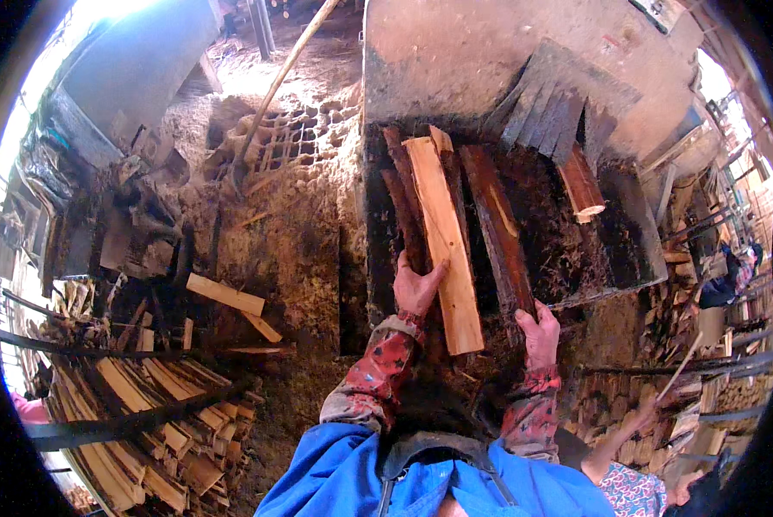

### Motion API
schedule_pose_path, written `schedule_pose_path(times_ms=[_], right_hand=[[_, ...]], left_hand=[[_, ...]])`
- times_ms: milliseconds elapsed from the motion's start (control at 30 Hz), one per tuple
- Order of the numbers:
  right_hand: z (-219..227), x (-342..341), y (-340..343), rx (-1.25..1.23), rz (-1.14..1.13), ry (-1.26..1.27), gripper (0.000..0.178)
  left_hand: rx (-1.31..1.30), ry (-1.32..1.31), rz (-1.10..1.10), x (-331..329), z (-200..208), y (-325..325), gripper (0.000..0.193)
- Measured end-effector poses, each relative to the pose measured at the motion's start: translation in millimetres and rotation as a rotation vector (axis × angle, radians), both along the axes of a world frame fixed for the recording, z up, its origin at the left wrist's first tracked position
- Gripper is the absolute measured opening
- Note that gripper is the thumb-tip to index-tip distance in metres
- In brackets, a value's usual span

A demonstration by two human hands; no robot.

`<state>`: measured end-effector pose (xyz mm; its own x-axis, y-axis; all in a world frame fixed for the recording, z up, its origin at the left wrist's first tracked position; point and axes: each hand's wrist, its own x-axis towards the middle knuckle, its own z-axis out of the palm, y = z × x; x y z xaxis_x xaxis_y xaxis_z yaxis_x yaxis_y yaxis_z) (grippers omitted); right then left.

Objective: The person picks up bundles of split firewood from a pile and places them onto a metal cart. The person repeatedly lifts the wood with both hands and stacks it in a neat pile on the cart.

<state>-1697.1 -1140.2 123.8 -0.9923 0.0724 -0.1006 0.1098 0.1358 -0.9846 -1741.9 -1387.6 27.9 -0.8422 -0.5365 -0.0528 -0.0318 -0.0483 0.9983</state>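
A pale split plank of firewood [442, 241] lies lengthwise on a dark, sooty slab [623, 250], its near end reaching past the slab's front edge. My left hand [416, 289] is closed at the left of the plank, thumb against its side; darker bark-edged firewood [397, 207] lies under and beside these fingers. To the right, a reddish-brown length of bark-covered firewood [498, 228] points toward me. My right hand [540, 334] is closed around its near end, the fingertips partly hidden.
A cut log [583, 185] sticks out under grey metal strips [546, 112] at the slab's far right. Stacked split wood [145, 422] stands low left behind a dark metal bar [136, 422]. Another person's arm [619, 435] shows at lower right. A long pole [283, 73] leans at the back.
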Motion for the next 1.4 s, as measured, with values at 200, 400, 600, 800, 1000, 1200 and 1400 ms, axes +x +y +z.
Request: schedule_pose_path(times_ms=[200, 400, 600, 800, 1000, 1200, 1400], right_hand=[[27, 13, -41, -0.001, 0.041, 0.114, 0.047], [-19, 9, -75, 0.509, 0.221, 0.235, 0.055], [9, 4, -74, 0.590, 0.367, 0.206, 0.044], [17, 5, -53, 0.528, 0.299, 0.208, 0.035], [-48, -36, 14, 0.960, -0.035, 0.315, 0.055], [-83, -48, 36, 1.102, -0.068, 0.240, 0.070], [-57, -44, 13, 0.641, 0.045, 0.330, 0.052]], left_hand=[[-0.008, -0.065, 0.033, 5, 15, 5, 0.077], [0.108, 0.070, 0.076, -3, -1, 4, 0.077], [0.054, 0.013, -0.006, 6, 42, 3, 0.072], [0.022, -0.002, 0.059, -7, -7, 3, 0.081], [-0.133, -0.115, 0.034, -5, 2, 1, 0.090], [-0.105, -0.158, 0.011, -3, 23, 5, 0.092], [0.103, 0.111, 0.025, -18, -42, 5, 0.058]])
